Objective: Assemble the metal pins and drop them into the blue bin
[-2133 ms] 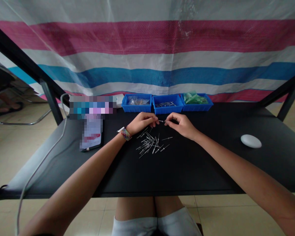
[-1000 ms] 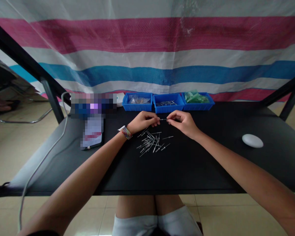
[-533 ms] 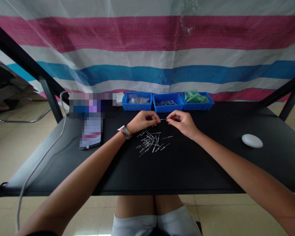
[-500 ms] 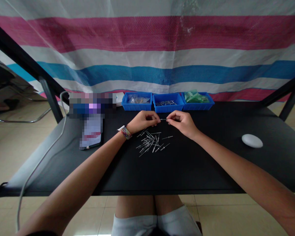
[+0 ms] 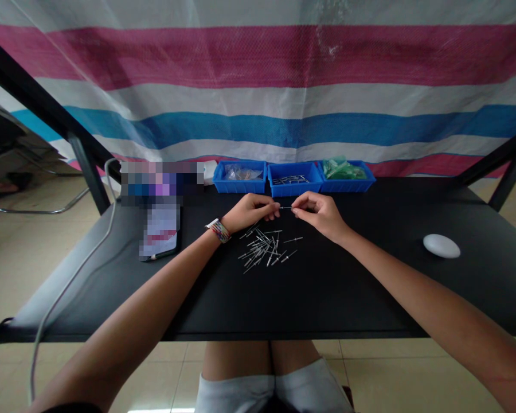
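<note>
Between my two hands a thin metal blind rivet [image 5: 286,207] is held level above the table. My left hand [image 5: 253,210] is closed, its thumb and fingertips pinching the rivet's left end. The right end sits in the pinch of my right hand [image 5: 317,212]. Just below my hands lies a loose pile of blind rivets [image 5: 262,249] on the black table [image 5: 335,298]. Behind my hands stands a blue bin [image 5: 294,179] with more rivets in it.
Left of the rivet bin is a blue bin [image 5: 239,187] with a clear plastic bag; to its right, a blue bin [image 5: 348,186] with green plastic. A phone [image 5: 161,229] and cable [image 5: 75,269] lie at left. A white mouse [image 5: 441,246] rests at right.
Both hands stay almost where they were, with the rivet still between them. The fingers of my left hand have shifted slightly on its end.
</note>
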Action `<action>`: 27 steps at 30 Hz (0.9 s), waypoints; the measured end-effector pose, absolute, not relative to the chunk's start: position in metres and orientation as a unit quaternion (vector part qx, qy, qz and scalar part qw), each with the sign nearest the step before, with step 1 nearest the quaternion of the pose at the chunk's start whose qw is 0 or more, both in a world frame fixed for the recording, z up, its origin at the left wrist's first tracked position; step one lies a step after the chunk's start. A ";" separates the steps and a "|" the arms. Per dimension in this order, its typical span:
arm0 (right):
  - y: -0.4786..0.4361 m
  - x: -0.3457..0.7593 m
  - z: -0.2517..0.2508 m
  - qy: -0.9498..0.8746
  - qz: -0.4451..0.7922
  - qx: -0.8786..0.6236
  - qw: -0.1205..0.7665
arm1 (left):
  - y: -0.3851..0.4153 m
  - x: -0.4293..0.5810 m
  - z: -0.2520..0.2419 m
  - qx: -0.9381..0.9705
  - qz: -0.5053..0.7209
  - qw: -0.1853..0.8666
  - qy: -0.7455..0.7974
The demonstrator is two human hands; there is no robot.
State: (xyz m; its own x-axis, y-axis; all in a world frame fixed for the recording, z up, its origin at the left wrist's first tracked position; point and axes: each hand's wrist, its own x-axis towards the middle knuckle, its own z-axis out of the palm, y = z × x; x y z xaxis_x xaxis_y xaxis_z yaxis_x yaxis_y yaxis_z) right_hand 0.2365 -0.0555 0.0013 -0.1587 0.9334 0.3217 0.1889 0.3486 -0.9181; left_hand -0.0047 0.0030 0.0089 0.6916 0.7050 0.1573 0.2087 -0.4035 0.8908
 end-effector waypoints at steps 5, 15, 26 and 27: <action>-0.058 0.235 0.005 -0.687 0.376 -0.411 0.467 | 0.002 -0.005 0.010 0.798 0.262 0.463 0.284; -0.055 0.236 0.000 -0.657 0.388 -0.428 0.484 | -0.002 -0.004 0.014 0.776 0.268 0.488 0.295; -0.057 0.236 0.000 -0.684 0.362 -0.434 0.462 | -0.001 -0.004 0.013 0.771 0.287 0.484 0.300; -0.057 0.236 0.001 -0.684 0.361 -0.435 0.462 | -0.001 -0.004 0.013 0.773 0.285 0.481 0.300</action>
